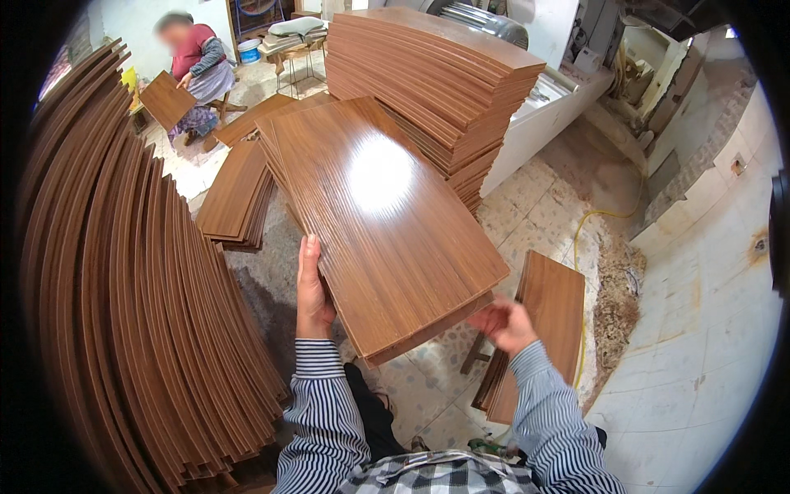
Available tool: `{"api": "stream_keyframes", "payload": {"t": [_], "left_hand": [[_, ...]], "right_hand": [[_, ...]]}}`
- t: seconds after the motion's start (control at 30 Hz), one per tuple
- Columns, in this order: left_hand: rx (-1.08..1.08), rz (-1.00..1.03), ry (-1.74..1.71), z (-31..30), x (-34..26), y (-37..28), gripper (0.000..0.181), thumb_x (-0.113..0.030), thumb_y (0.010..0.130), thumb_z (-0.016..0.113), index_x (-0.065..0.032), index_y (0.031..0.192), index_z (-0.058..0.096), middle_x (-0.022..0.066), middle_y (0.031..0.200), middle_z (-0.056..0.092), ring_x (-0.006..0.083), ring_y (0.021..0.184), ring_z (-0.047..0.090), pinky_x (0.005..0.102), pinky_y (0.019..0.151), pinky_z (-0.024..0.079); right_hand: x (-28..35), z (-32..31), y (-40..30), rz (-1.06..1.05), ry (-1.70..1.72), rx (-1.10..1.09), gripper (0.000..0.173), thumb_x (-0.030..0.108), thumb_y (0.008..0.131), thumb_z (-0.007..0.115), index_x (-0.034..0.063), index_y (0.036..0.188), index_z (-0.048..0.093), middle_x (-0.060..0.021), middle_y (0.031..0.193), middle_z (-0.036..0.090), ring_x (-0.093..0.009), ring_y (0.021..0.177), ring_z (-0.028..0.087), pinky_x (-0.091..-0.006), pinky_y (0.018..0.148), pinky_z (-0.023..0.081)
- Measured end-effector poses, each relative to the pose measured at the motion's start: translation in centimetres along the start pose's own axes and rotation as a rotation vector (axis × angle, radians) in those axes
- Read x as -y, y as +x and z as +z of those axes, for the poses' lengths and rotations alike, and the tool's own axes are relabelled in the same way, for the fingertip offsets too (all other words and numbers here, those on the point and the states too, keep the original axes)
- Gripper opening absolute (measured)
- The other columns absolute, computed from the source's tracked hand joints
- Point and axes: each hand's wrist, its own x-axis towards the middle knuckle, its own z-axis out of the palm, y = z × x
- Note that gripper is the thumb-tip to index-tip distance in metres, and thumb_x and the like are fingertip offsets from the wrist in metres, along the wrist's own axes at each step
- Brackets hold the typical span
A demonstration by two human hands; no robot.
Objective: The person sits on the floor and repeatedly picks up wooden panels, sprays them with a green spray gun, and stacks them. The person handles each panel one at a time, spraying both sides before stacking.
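Observation:
In front of me a wood-grain laminate board (pixel 395 247) lies slanted over at least one more board, its glossy face reflecting a bright light. My left hand (pixel 315 287) presses against the long left edge, thumb up and fingers partly hidden beneath. Near the right front corner is my right hand (pixel 503 324), slightly blurred, with its fingers curled at the underside; whether it touches the boards is unclear. More boards show beneath the far left edge of this pile.
Tall board stacks stand at left (pixel 154 309) and behind (pixel 426 92). Smaller piles lie at left (pixel 231 194) and right (pixel 549 327). A yellow hose (pixel 577 247) runs along the right floor. A seated person (pixel 194 68) holds a board (pixel 168 100) at upper left.

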Motion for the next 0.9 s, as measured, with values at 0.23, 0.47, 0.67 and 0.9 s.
{"api": "stream_keyframes", "payload": {"t": [0.23, 0.47, 0.67, 0.9], "left_hand": [[-0.011, 0.0, -0.007, 1.9, -1.2, -0.5, 0.062, -0.043, 0.09, 0.055, -0.0013, 0.132, 0.037, 0.0115, 0.126, 0.049, 0.0212, 0.113, 0.051, 0.0359, 0.095, 0.044], [0.015, 0.023, 0.005, 1.2, -1.3, 0.9, 0.057, -0.044, 0.092, 0.05, 0.0, 0.127, 0.043, 0.0126, 0.123, 0.051, 0.0205, 0.108, 0.054, 0.0328, 0.09, 0.047], [-0.023, 0.005, 0.15, 2.1, -0.8, -5.0, 0.066, -0.053, 0.091, 0.046, -0.0029, 0.132, 0.038, 0.0155, 0.128, 0.047, 0.0235, 0.116, 0.048, 0.0376, 0.096, 0.043], [-0.003, -0.112, 0.091, 3.2, -0.8, -6.2, 0.073, -0.058, 0.089, 0.045, -0.0033, 0.137, 0.033, 0.016, 0.133, 0.043, 0.0264, 0.12, 0.045, 0.0388, 0.096, 0.043]], "right_hand": [[10.7, 5.3, 8.6, 0.005, -0.46, 0.298, 0.074, 0.059, 0.086, 0.049, 0.0097, 0.139, 0.036, -0.0186, 0.139, 0.039, -0.027, 0.123, 0.042, -0.0417, 0.101, 0.036], [9.8, 14.2, 6.2, 0.022, -0.67, 0.094, 0.082, 0.061, 0.082, 0.052, 0.0055, 0.139, 0.035, -0.0184, 0.141, 0.035, -0.028, 0.126, 0.037, -0.0412, 0.102, 0.033], [8.4, 10.1, 2.5, 0.073, -0.577, 0.15, 0.07, 0.055, 0.084, 0.054, 0.0071, 0.134, 0.042, -0.0153, 0.135, 0.043, -0.025, 0.119, 0.043, -0.0401, 0.097, 0.037], [8.0, 10.2, -0.1, 0.136, -0.502, 0.066, 0.073, 0.054, 0.081, 0.059, 0.0058, 0.134, 0.043, -0.0163, 0.136, 0.042, -0.026, 0.123, 0.04, -0.0421, 0.101, 0.034]]}}
